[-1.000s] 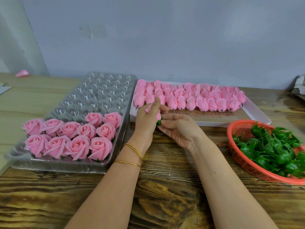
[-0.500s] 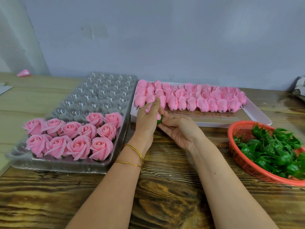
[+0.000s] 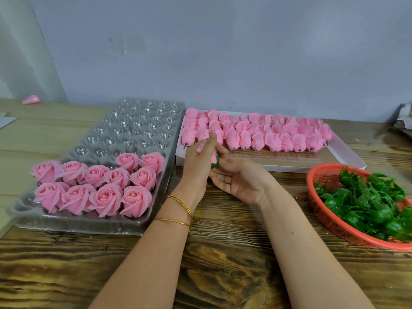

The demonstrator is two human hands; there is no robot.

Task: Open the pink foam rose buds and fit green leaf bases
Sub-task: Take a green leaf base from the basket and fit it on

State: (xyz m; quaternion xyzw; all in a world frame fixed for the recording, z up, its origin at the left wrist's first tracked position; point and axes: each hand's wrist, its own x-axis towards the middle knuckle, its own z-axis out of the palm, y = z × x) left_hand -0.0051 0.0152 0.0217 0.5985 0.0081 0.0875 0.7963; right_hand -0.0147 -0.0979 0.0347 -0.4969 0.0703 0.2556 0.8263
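Rose bud [image 3: 201, 147] in left fingers [image 3: 211, 141], right fingers [image 3: 229, 162] pinching

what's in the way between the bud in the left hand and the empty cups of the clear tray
Nothing visible. The left hand grips the rose bud just right of the clear tray, and empty cups lie open behind the finished roses.

one pink foam rose bud [image 3: 201, 146] is sitting in the grip of the left hand [image 3: 198, 168], mostly hidden by it, with a green leaf base [image 3: 215, 163] showing at its lower end, where the right hand [image 3: 240, 179] is pinching it. closed buds [image 3: 274, 139] are lying in rows in the white tray [image 3: 347, 157], stems pointing toward the near edge. eleven opened roses [image 3: 100, 186] are standing at the near end of the clear tray [image 3: 133, 123]. loose leaf bases [image 3: 365, 204] are lying heaped in the orange basket [image 3: 312, 181]
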